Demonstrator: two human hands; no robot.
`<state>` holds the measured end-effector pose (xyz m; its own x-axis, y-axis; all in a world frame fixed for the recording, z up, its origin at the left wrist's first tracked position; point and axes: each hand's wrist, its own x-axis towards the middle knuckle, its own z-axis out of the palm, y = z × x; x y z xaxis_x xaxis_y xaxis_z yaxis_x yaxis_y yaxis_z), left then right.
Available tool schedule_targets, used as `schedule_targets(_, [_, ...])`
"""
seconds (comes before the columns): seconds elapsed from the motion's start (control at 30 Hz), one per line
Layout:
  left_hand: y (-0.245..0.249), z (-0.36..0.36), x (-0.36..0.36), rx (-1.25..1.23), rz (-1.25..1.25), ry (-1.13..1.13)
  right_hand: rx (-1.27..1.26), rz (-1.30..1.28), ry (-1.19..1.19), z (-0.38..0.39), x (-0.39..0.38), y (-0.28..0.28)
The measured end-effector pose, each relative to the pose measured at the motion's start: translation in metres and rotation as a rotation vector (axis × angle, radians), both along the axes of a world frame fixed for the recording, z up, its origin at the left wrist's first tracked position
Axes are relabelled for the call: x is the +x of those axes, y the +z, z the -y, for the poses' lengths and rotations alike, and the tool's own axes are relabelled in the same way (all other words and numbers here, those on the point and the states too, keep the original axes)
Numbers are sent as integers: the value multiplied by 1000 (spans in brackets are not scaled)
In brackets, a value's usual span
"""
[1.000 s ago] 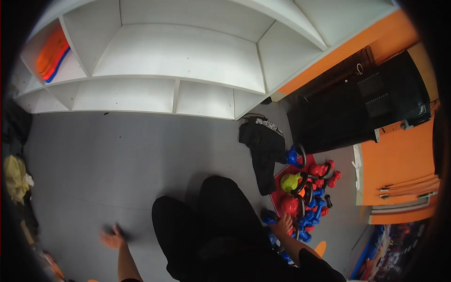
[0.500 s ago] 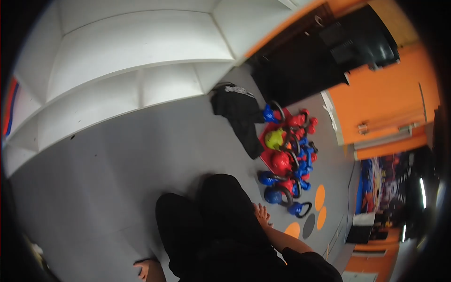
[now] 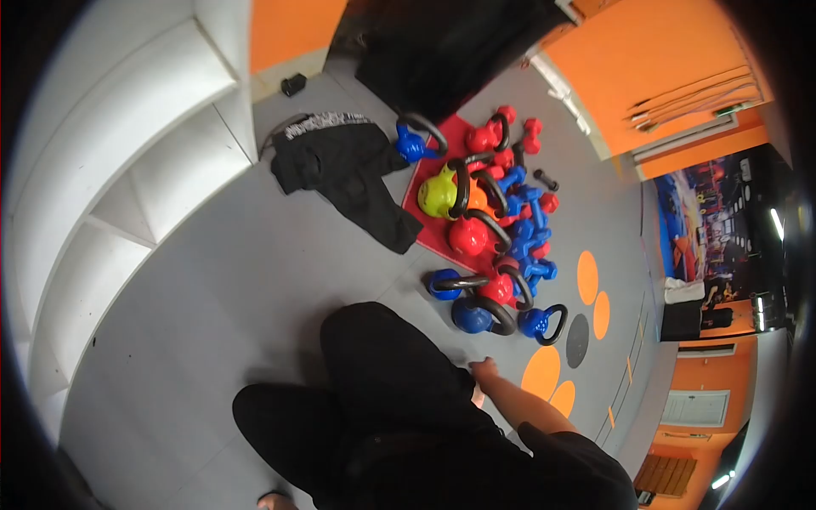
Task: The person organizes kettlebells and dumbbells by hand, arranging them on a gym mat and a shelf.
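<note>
My legs in black trousers [image 3: 374,365] are bent in front of me on the grey floor. My right hand [image 3: 484,371] is beside the right thigh with its fingers curled in. A dark edge and a pale patch show against it, but what it holds, if anything, is hidden. Part of what looks like my left hand [image 3: 274,501] shows at the bottom edge beside the left leg, its fingers mostly cut off. Nearest to the right hand are a dark blue kettlebell [image 3: 472,315] and another blue kettlebell [image 3: 534,322], both apart from it.
Red kettlebells [image 3: 467,236], a yellow-green kettlebell [image 3: 438,194] and blue dumbbells [image 3: 529,229] crowd on and around a red mat [image 3: 435,240]. A black garment [image 3: 340,170] lies beside it. White shelving [image 3: 127,204] stands left; orange walls [image 3: 663,68] rise beyond.
My view has turned right, so the weights and garment appear further left and larger. My right hand's spread fingers have curled in. The left hand has mostly slipped below the bottom edge.
</note>
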<state>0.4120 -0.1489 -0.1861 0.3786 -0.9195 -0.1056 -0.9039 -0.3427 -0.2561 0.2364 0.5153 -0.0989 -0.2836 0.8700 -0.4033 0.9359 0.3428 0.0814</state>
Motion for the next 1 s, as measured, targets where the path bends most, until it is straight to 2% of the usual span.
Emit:
schedule_targets(0.1, [21,42,-17,309,-98,-37,-156,144,-284,-107,38,-65])
schedule_targets(0.13, [27,60,-36,386,-145,-55,-303,63,-472,-129,39,-68])
schedule_targets(0.17, [33,78,-59,402,-168,-127,-418,-182,-754,-146,42,-70])
schedule_targets(0.2, [6,112,-85,234,195,-621,-488,-405,-1056,-147,28,-52])
schedule_targets(0.23, [24,95,-145,11,-77,-733,-510,-393,-1081,-158,28,-68])
schedule_targets(0.27, [37,106,-204,157,-260,-822,-763,-365,-911,-174,37,-89])
schedule_targets(0.3, [48,103,-267,224,-385,-977,-893,-354,-839,-176,33,-96])
schedule_targets(0.33, [45,106,-322,306,-461,-1055,-1020,-349,-761,-179,30,-104])
schedule_targets(0.37, [61,78,-384,420,-469,-1109,-1013,-213,-558,-175,4,-86])
schedule_targets(0.43, [73,-13,-485,417,-351,-1388,-1011,-86,-391,-158,-20,-70])
schedule_targets(0.47, [71,-65,-526,522,-374,-1375,-1040,-305,-757,-148,-24,-70])
schedule_targets(0.5, [68,-124,-561,628,-400,-1355,-1030,-461,-918,-144,-19,-83])
schedule_targets(0.57, [97,-261,-616,1168,-636,-983,-995,-793,-1234,-142,0,-119])
schedule_targets(0.6, [78,-307,-633,1111,-590,-912,-647,-441,-1228,-138,-21,-101])
schedule_targets(0.63, [55,-344,-646,1051,-541,-846,-464,-190,-1181,-135,-46,-72])
schedule_targets(0.67, [48,-378,-661,1064,-512,-873,-296,64,-1159,-131,-74,-39])
schedule_targets(0.7, [42,-407,-675,1146,-458,-763,-336,116,-1154,-133,-81,-31])
schedule_targets(0.77, [34,-443,-680,1215,-353,-675,-409,145,-1079,-135,-64,-51])
schedule_targets(0.8, [29,-457,-679,1057,-364,-701,-437,155,-1067,-135,-57,-59])
schedule_targets(0.9, [15,-445,-675,884,-367,-745,-399,169,-1095,-133,-45,-74])
schedule_targets(1.0, [8,-433,-672,873,-388,-695,-355,181,-1144,-129,-40,-81])
